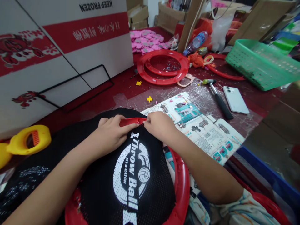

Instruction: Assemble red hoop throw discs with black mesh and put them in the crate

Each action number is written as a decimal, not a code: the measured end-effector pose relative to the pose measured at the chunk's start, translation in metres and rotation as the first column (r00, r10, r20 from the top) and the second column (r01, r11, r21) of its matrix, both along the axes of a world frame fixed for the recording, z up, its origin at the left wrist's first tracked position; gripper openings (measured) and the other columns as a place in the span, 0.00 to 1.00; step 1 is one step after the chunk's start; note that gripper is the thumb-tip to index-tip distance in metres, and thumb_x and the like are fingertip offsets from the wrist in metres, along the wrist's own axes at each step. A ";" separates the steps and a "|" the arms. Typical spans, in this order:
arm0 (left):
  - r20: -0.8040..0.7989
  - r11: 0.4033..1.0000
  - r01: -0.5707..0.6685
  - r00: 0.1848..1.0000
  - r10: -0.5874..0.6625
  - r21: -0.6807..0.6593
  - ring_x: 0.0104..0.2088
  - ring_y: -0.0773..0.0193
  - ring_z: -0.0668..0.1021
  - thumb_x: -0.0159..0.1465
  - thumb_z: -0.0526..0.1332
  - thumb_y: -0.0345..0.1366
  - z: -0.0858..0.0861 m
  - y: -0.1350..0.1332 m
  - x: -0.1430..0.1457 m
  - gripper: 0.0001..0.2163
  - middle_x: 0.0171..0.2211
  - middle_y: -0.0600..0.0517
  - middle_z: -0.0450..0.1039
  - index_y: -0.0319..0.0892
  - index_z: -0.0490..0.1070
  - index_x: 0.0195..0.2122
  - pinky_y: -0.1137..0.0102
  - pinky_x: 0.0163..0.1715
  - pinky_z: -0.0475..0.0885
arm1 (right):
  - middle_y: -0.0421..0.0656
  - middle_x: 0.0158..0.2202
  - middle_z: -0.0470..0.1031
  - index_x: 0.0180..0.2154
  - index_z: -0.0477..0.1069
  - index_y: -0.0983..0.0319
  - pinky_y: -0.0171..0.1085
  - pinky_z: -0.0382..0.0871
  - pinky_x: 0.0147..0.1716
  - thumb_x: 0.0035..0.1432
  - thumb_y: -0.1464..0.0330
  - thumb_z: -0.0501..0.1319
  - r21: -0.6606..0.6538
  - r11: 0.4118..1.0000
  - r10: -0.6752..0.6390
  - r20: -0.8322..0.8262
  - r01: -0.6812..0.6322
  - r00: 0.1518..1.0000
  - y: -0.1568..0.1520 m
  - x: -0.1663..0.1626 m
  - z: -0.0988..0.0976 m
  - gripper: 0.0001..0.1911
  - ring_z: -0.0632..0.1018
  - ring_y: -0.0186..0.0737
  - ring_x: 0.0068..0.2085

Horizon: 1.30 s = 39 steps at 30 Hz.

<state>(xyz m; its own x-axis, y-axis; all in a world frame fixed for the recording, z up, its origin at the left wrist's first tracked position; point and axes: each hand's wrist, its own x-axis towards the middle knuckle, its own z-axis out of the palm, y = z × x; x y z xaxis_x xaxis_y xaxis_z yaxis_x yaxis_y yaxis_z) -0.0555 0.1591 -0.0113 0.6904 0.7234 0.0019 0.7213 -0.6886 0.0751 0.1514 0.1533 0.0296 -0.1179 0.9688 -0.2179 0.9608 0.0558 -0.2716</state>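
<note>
A black mesh cloth (103, 190) printed "Throw Ball" in white lies stretched over a red plastic ring (182, 181) close to my body. My left hand (112, 132) is closed on the ring's far edge, with the thumb pressed along the red rim and the fingers curled behind it. Just right of it, my right hand (160, 125) is closed in a pinch at the same edge, where the cloth meets the rim. Its fingertips are partly hidden. A printed cardboard sheet (203, 137) lies partly under the ring and my right forearm.
A white carton (98, 53) stands at the left, a yellow plastic part (43, 137) in front of it. Farther back are red rings (182, 76) and pink pieces (145, 40). A hammer (219, 100), a phone (235, 100) and a green basket (269, 75) are at the right.
</note>
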 end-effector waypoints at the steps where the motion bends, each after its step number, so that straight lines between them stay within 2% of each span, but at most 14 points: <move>1: -0.021 1.000 0.008 1.000 -0.008 -0.003 0.43 0.48 0.73 0.66 0.50 0.36 0.000 0.001 0.001 0.23 0.51 0.42 0.64 0.61 0.60 0.62 0.51 0.42 0.68 | 0.52 0.32 0.79 0.38 0.78 0.65 0.37 0.63 0.32 0.58 0.68 0.53 -0.003 1.000 -0.005 0.001 0.005 1.000 0.000 -0.001 0.000 0.15 0.78 0.45 0.36; 5: -0.060 1.000 0.015 0.998 -0.016 -0.017 0.37 0.55 0.75 0.65 0.50 0.35 0.006 0.003 0.006 0.23 0.50 0.43 0.65 0.58 0.62 0.61 0.57 0.40 0.71 | 0.51 0.32 0.79 0.37 0.77 0.65 0.37 0.64 0.31 0.58 0.68 0.54 -0.011 1.000 -0.001 -0.001 0.001 1.000 -0.002 -0.001 0.006 0.14 0.78 0.45 0.35; 8: -0.062 1.000 -0.013 0.998 0.013 0.002 0.37 0.57 0.76 0.66 0.49 0.35 0.013 0.002 0.008 0.22 0.50 0.44 0.67 0.56 0.62 0.61 0.60 0.41 0.72 | 0.49 0.31 0.79 0.35 0.77 0.64 0.36 0.63 0.30 0.59 0.66 0.54 -0.002 1.000 0.017 -0.013 -0.017 1.000 -0.008 0.007 0.018 0.14 0.77 0.42 0.33; 13: -0.105 0.987 -0.149 0.983 0.154 0.054 0.32 0.55 0.78 0.67 0.45 0.36 0.028 -0.009 -0.002 0.23 0.49 0.41 0.69 0.48 0.57 0.64 0.63 0.31 0.72 | 0.49 0.27 0.78 0.33 0.79 0.65 0.36 0.65 0.30 0.61 0.62 0.57 -0.059 0.986 0.158 -0.017 -0.159 0.987 -0.026 0.017 0.036 0.16 0.78 0.42 0.30; 17: -0.194 0.966 -0.259 0.946 0.259 0.021 0.31 0.54 0.79 0.67 0.46 0.39 0.033 -0.029 -0.021 0.25 0.46 0.42 0.71 0.48 0.52 0.66 0.66 0.25 0.70 | 0.53 0.32 0.80 0.37 0.79 0.67 0.38 0.69 0.36 0.63 0.63 0.57 -0.106 0.959 0.267 0.017 -0.264 0.964 -0.038 0.007 0.030 0.16 0.80 0.46 0.36; 20: -0.196 0.962 -0.273 0.943 0.268 -0.001 0.32 0.53 0.79 0.66 0.50 0.44 0.034 -0.034 -0.031 0.23 0.45 0.43 0.74 0.49 0.59 0.62 0.65 0.28 0.71 | 0.57 0.36 0.80 0.38 0.79 0.68 0.41 0.72 0.38 0.64 0.67 0.56 -0.112 0.951 0.291 0.015 -0.288 0.956 -0.042 -0.006 0.019 0.15 0.81 0.50 0.41; 22: -0.126 0.974 -0.221 0.969 0.213 -0.051 0.38 0.52 0.79 0.65 0.51 0.46 0.035 -0.026 -0.030 0.21 0.46 0.44 0.73 0.49 0.65 0.57 0.61 0.35 0.73 | 0.59 0.37 0.80 0.39 0.79 0.68 0.43 0.73 0.38 0.64 0.69 0.55 -0.122 0.948 0.298 0.023 -0.293 0.954 -0.043 -0.013 0.013 0.15 0.81 0.52 0.42; 24: 0.007 0.978 -0.125 0.992 0.128 -0.168 0.45 0.52 0.77 0.65 0.52 0.47 0.037 -0.011 -0.023 0.19 0.50 0.44 0.71 0.47 0.69 0.53 0.57 0.46 0.72 | 0.59 0.38 0.80 0.40 0.79 0.68 0.44 0.74 0.37 0.64 0.72 0.54 -0.130 0.947 0.302 0.035 -0.295 0.953 -0.043 -0.017 0.009 0.14 0.81 0.53 0.43; 27: 0.163 0.948 0.007 0.986 0.047 -0.318 0.52 0.55 0.73 0.66 0.52 0.48 0.037 0.012 -0.007 0.16 0.53 0.46 0.69 0.46 0.73 0.45 0.57 0.55 0.68 | 0.57 0.38 0.80 0.40 0.79 0.67 0.42 0.74 0.36 0.60 0.77 0.56 -0.132 0.942 0.316 0.052 -0.307 0.947 -0.041 -0.019 0.006 0.13 0.81 0.52 0.43; 33: 0.233 0.903 0.073 0.972 0.030 -0.423 0.49 0.57 0.75 0.63 0.56 0.49 0.029 0.024 0.005 0.14 0.53 0.48 0.70 0.46 0.76 0.36 0.59 0.52 0.71 | 0.55 0.41 0.78 0.42 0.77 0.66 0.40 0.74 0.35 0.57 0.80 0.55 -0.125 0.936 0.339 0.063 -0.330 0.939 -0.043 -0.021 0.005 0.15 0.81 0.47 0.41; 39: 0.389 0.879 -0.004 0.895 0.216 -0.477 0.49 0.55 0.75 0.61 0.60 0.48 0.022 0.015 0.001 0.13 0.51 0.48 0.72 0.45 0.77 0.29 0.59 0.52 0.71 | 0.53 0.37 0.78 0.38 0.77 0.67 0.40 0.71 0.31 0.56 0.81 0.53 -0.130 0.928 0.362 0.082 -0.350 0.928 -0.042 -0.023 0.003 0.15 0.81 0.50 0.39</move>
<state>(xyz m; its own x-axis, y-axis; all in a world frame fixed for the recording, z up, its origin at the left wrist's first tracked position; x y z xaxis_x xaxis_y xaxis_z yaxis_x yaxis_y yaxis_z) -0.0543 0.1745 0.0112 0.6142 0.7856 -0.0748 0.6154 -0.4175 0.6686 0.1285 0.1108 0.0328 -0.4218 0.8359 -0.3511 0.9061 0.3747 -0.1964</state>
